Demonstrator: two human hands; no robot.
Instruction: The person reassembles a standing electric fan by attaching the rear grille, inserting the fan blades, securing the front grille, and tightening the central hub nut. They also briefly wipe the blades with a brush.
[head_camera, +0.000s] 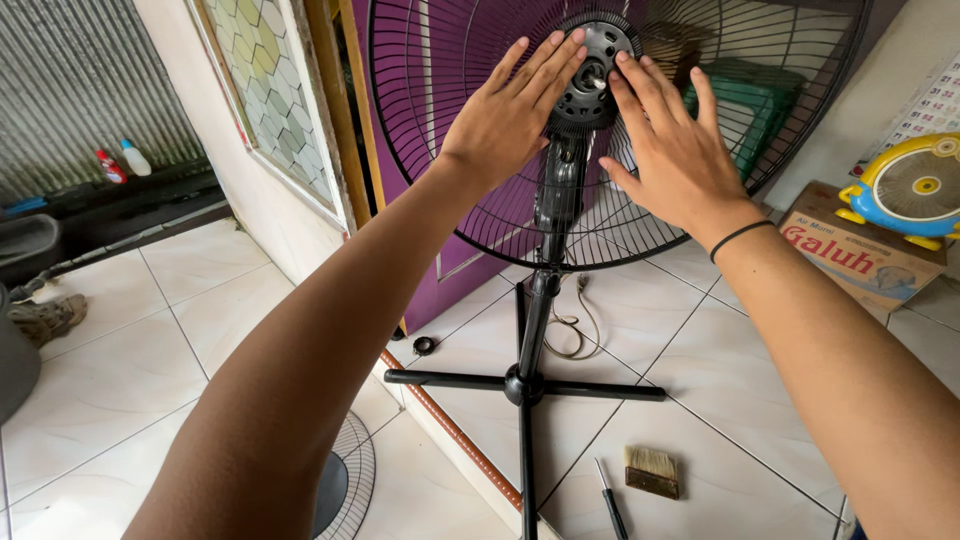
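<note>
While two flat open hands, left hand (510, 112), right hand (672, 150), touch one fan hub (592, 72)

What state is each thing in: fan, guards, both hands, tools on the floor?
Stand fan: upright, no blades on hub.
Rear guard: mounted.
Front guard: off, flat on floor.
Left hand: open, flat on hub.
Right hand: open, fingers at hub.
Brush: lying on floor.
Screwdriver: lying on floor.

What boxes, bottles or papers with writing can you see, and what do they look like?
Cardboard box: on the floor at right, brown, flat, red lettering and a blue picture on top.
Calendar: on the right wall, white sheet with a grid of numbers.
Red bottle: far left on a dark ledge, small.
White bottle: beside the red one, blue cap.
No screens.
</note>
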